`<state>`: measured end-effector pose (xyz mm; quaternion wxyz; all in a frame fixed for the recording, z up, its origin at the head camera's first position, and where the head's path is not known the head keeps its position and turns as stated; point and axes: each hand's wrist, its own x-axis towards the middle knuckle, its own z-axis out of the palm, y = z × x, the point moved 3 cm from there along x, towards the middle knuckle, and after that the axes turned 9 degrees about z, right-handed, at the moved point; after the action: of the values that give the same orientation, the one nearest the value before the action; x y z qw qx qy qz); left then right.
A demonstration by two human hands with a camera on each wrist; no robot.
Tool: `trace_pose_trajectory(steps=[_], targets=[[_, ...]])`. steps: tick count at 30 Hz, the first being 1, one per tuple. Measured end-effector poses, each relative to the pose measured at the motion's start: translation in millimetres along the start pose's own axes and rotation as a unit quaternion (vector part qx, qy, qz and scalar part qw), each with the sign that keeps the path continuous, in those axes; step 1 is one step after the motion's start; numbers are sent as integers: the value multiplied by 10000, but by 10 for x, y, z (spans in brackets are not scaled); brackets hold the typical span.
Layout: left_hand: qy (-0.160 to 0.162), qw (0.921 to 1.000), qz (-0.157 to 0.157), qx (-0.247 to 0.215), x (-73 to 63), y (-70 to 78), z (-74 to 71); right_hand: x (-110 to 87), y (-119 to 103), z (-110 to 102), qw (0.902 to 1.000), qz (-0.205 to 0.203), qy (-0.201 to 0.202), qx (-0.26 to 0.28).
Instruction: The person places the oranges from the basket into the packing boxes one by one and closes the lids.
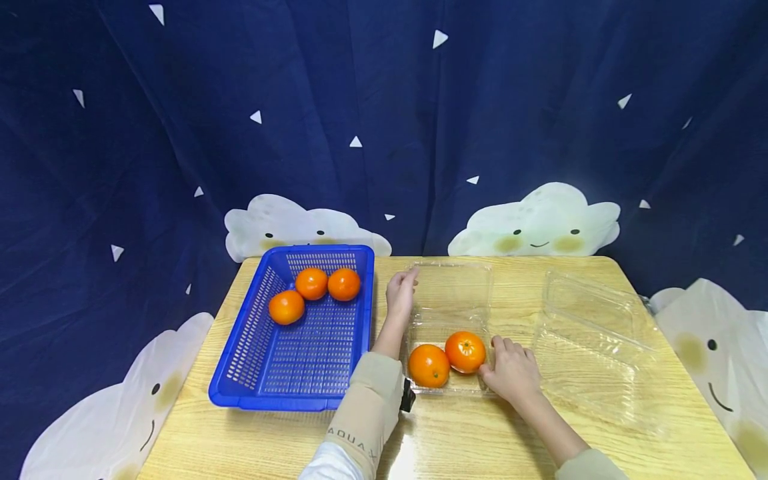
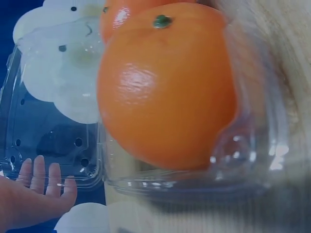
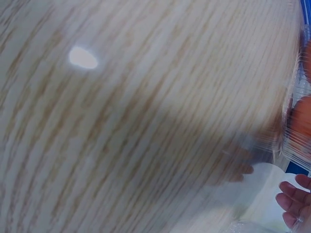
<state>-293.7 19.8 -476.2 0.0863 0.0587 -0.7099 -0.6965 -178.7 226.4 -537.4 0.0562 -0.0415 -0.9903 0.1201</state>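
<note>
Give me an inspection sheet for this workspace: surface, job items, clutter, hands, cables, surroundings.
Surface: wood-grain table, light glare near the front.
Job items: blue basket with three orange fruits; open clear container with two more.
Clutter: other clear plastic packaging at right.
Left hand: at the container lid's left edge, fingers extended.
Right hand: at the container's right side; firm contact unclear.
Cables: nothing seen.
Surroundings: dark blue curtain with white triangles and smiling clouds.
</note>
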Motion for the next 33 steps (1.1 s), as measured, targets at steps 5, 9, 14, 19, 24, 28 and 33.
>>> trace_pose_trajectory(steps=[5, 9, 14, 19, 24, 28, 33], targets=[[64, 9999, 20, 94, -8, 60, -5, 0, -2, -3, 10000, 8, -27, 5], [46, 9999, 24, 133, -16, 92, -5, 3, -2, -7, 10000, 13, -9, 6], [77, 9996, 40, 283, -42, 127, -12, 1, -8, -19, 10000, 17, 8, 22], [138, 9990, 118, 406, -73, 127, -18, -4, -7, -15, 10000, 24, -9, 26], [299, 9983, 235, 453, -124, 134, -23, -5, -9, -12, 10000, 32, -12, 58], [376, 9984, 199, 385, -170, 142, -24, -3, -8, -11, 10000, 41, -25, 77], [430, 9979, 324, 373, -220, 150, -27, -2, -11, -14, 9999, 61, -55, 98]])
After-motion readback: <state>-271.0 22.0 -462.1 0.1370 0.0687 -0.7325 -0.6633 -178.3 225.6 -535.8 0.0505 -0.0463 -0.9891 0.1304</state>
